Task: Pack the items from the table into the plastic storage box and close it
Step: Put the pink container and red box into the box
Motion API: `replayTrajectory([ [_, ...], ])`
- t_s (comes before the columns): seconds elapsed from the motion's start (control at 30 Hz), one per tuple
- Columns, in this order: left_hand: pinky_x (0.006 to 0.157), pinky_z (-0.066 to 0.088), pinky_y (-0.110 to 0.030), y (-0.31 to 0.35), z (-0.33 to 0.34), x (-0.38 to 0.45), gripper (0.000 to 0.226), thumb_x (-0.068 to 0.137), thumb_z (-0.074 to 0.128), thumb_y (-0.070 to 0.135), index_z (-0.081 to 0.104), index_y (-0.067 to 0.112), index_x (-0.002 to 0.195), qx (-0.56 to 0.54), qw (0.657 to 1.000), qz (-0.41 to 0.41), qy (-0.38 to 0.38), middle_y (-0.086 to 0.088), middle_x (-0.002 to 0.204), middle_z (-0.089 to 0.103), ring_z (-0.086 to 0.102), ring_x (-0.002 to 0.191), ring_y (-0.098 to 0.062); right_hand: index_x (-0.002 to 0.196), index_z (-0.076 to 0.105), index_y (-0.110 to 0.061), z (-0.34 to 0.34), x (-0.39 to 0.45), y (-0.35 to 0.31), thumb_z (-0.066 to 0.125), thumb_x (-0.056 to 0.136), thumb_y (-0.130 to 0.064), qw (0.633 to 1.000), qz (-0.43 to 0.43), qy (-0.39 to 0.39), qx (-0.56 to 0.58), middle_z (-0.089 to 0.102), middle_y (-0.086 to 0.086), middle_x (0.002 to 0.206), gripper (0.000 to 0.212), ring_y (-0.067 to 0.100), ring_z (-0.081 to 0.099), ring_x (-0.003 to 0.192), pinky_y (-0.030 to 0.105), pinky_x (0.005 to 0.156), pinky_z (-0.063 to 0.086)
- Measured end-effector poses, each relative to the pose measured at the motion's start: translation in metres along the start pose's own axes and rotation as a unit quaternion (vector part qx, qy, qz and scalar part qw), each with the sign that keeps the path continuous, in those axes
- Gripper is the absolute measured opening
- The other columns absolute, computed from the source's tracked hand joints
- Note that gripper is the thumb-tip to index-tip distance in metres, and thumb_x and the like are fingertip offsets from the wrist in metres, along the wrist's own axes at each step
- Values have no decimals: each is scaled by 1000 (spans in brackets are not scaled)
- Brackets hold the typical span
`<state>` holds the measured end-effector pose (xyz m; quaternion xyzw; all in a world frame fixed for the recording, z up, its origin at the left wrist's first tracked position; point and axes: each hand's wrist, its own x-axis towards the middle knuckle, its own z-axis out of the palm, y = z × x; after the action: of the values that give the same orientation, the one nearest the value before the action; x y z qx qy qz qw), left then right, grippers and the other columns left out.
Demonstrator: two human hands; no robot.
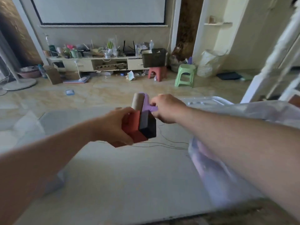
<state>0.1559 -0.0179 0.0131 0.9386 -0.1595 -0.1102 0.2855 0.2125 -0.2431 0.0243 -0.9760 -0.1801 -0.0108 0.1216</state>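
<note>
Both hands loaded above the table, box off to the right

Left hand (113, 127) grips a red and black block (140, 127); right hand (165, 108) holds a purple lint roller (146, 101) by its handle, roller axis pointing away. The blurred plastic storage box (211, 169) sits at the table's (113, 184) right edge, under the right forearm, so that hand is nearer

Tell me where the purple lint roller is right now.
In the head view the purple lint roller is mid-frame, held above the table by the right hand, just behind the red and black boxes in the left hand.
</note>
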Motion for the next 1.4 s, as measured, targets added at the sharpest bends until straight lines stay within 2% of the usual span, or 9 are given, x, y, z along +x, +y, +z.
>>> replayTrajectory([
  [0.17, 72, 54, -30, 145, 22, 6, 83, 59, 90, 41, 49, 41, 132, 68, 984, 133, 101, 10, 109, 49, 54, 96, -13, 104, 75, -27, -109, -121, 118, 77, 87, -43, 990, 99, 98, 13, 69, 1, 91, 23, 28, 65, 87, 35, 70, 48],
  [0.27, 80, 45, -31, 207, 56, 22, 85, 61, 88, 48, 46, 41, 135, 120, 972, 177, 103, 10, 107, 47, 49, 97, -14, 96, 76, -22, -138, -193, 193, 76, 87, -41, 973, 198, 114, 20, 73, 5, 90, 21, 30, 65, 86, 33, 67, 46],
  [0.37, 79, 48, -33, 246, 88, 47, 83, 61, 83, 55, 44, 42, 134, 155, 965, 190, 91, 11, 106, 48, 50, 95, -13, 86, 71, -17, -143, -242, 254, 66, 89, -29, 955, 277, 102, -6, 68, 6, 83, 13, 30, 61, 79, 30, 57, 37],
  [0.47, 82, 54, -39, 271, 118, 75, 78, 59, 77, 62, 45, 45, 128, 177, 963, 187, 84, 12, 103, 51, 52, 91, -11, 88, 70, -13, -132, -257, 300, 63, 89, -18, 945, 310, 106, -15, 67, 11, 92, 9, 33, 58, 87, 31, 56, 34],
  [0.63, 78, 54, -36, 287, 167, 110, 73, 59, 76, 66, 49, 45, 123, 163, 967, 184, 64, 13, 99, 53, 54, 88, -10, 116, 70, -23, -89, -230, 354, 64, 92, -25, 941, 320, 111, -15, 70, 10, 123, 25, 35, 65, 108, 33, 79, 49],
  [0.77, 82, 52, -38, 294, 201, 127, 71, 60, 64, 79, 48, 48, 121, 228, 950, 198, 84, 14, 100, 54, 54, 94, -14, 129, 62, -22, -62, -207, 378, 62, 97, -34, 944, 315, 75, -61, 67, 10, 126, 34, 32, 64, 109, 35, 84, 51],
  [0.93, 83, 53, -40, 310, 225, 141, 75, 63, 60, 81, 46, 46, 128, 225, 943, 220, 106, 9, 107, 53, 52, 98, -18, 112, 64, -16, -39, -198, 389, 53, 99, -22, 945, 297, 68, -119, 67, 12, 116, 18, 31, 64, 101, 36, 84, 53],
  [1.1, 85, 54, -46, 319, 247, 150, 85, 69, 60, 72, 31, 46, 144, 228, 946, 218, 71, 4, 117, 54, 56, 106, -25, 106, 75, -24, -44, -196, 391, 56, 94, -22, 937, 280, 208, -41, 60, 10, 117, 22, 37, 58, 109, 39, 82, 50],
  [1.4, 81, 54, -41, 325, 259, 145, 85, 67, 64, 67, 33, 40, 142, 201, 957, 205, 51, 7, 118, 56, 59, 104, -23, 96, 74, -26, -48, -200, 392, 61, 87, -17, 924, 296, 238, 55, 61, 7, 110, 18, 32, 61, 101, 36, 85, 51],
])
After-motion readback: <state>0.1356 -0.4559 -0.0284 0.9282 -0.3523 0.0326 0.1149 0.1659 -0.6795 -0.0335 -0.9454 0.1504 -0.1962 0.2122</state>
